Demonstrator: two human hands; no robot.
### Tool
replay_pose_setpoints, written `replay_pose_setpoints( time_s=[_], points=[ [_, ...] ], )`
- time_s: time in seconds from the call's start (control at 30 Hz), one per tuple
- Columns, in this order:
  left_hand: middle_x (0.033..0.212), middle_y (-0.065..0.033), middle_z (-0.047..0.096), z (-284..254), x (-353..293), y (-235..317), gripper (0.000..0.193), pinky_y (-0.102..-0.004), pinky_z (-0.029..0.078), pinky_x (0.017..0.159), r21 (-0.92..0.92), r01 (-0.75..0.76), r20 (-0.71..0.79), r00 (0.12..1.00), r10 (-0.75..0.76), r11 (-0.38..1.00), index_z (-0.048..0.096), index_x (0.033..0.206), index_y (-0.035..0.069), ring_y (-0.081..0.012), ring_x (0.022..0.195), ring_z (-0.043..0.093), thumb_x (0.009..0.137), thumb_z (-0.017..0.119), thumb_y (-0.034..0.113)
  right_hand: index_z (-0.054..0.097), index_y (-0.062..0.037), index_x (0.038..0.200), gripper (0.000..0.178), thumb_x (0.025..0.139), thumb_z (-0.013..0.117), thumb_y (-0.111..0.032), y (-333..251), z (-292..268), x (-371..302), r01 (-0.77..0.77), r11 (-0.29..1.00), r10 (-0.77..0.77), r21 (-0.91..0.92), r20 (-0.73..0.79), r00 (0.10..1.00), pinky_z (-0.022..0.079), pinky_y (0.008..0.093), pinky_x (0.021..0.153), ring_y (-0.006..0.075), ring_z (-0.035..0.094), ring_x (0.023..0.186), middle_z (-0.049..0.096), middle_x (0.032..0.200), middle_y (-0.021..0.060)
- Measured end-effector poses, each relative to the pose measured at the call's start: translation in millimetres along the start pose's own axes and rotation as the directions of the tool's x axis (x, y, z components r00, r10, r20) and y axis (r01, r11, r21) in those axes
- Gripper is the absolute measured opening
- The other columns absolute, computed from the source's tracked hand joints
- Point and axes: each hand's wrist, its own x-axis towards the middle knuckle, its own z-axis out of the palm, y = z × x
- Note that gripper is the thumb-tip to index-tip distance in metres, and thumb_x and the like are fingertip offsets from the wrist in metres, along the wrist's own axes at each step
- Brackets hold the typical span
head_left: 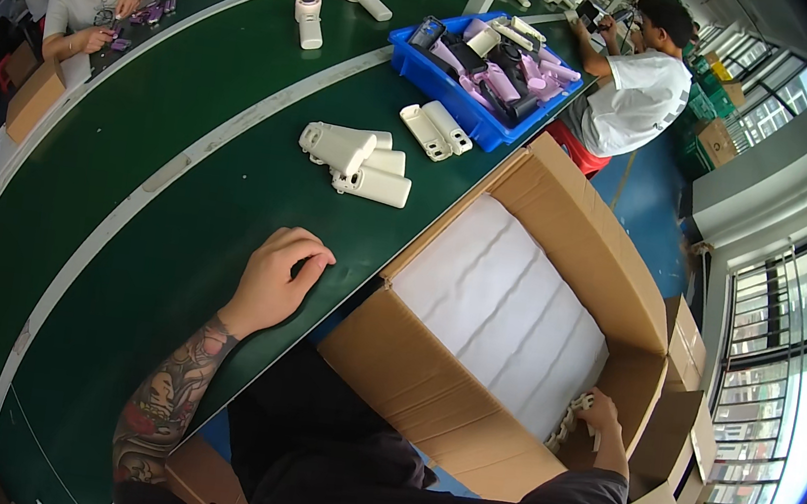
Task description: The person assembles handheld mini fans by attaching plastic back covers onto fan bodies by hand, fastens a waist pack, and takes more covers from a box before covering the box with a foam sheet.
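Observation:
My left hand (281,279) rests on the green tabletop, its fingers curled in toward the thumb and nothing visible in them. Beyond it lies a small pile of cream plastic housings (374,184), several pieces overlapping. An open pair of cream shell halves (435,131) sits to the right of that pile. My right hand (599,415) reaches down into a large open cardboard box (427,388) and grips cream plastic housings (568,423) at the box's near right end. White sheeting (502,310) covers most of the inside, beside that hand. My right fingertips are partly hidden.
A blue bin (484,129) of purple, black and cream housings stands at the table's edge behind the box. Two cream handheld devices (309,23) (369,0) stand farther back. Co-workers sit at far left and far right. More cardboard boxes (671,456) stand right of mine.

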Motion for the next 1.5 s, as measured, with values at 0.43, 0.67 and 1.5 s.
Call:
replay_pose_setpoints(
  time_s=[0.43, 0.67, 1.5],
  points=[
    [0.092, 0.0000, 0.065, 5.9, -3.9, -10.1, 0.006, -0.0328, 0.049, 0.078, 0.031, -0.048, -0.048, 0.998, 0.049, 0.998, 0.068, 0.090, 0.010, -0.0214, 0.083, 0.058, 0.091, 0.064, 0.007, 0.060, -0.0132, 0.116, 0.048, 0.075, 0.080, -0.029, -79.4, -79.5, -3.8, -0.116, 0.989, 0.145, 0.094, -0.419, 0.896, 0.055, 0.0471, 0.076, 0.0387, 0.069, 0.086, 0.072, 0.097, 0.0144],
    [0.090, 0.0007, 0.065, 8.7, -4.4, -12.7, 0.005, -0.0336, 0.049, 0.079, 0.023, -0.050, -0.067, 0.996, 0.051, 0.999, 0.067, 0.088, 0.012, -0.0217, 0.082, 0.058, 0.090, 0.065, 0.008, 0.062, -0.0108, 0.119, 0.044, 0.081, 0.081, -0.018, -361.4, -257.3, -12.3, 0.643, 0.715, -0.355, 0.274, -0.650, 0.672, 0.055, 0.0363, 0.084, 0.0252, 0.067, 0.092, 0.068, 0.110, 0.0114],
    [0.094, 0.0004, 0.065, 11.0, -6.2, -18.0, 0.005, -0.0315, 0.048, 0.082, 0.022, -0.051, -0.082, 0.995, 0.053, 0.998, 0.069, 0.088, 0.010, -0.0213, 0.086, 0.058, 0.089, 0.065, 0.008, 0.066, -0.0044, 0.126, 0.051, 0.106, 0.049, -0.048, -674.7, -289.1, 90.0, 0.855, 0.518, -0.742, 0.005, -0.495, 0.453, 0.049, 0.0386, 0.098, 0.0304, 0.065, 0.109, 0.070, 0.120, 0.0139]
  ],
)
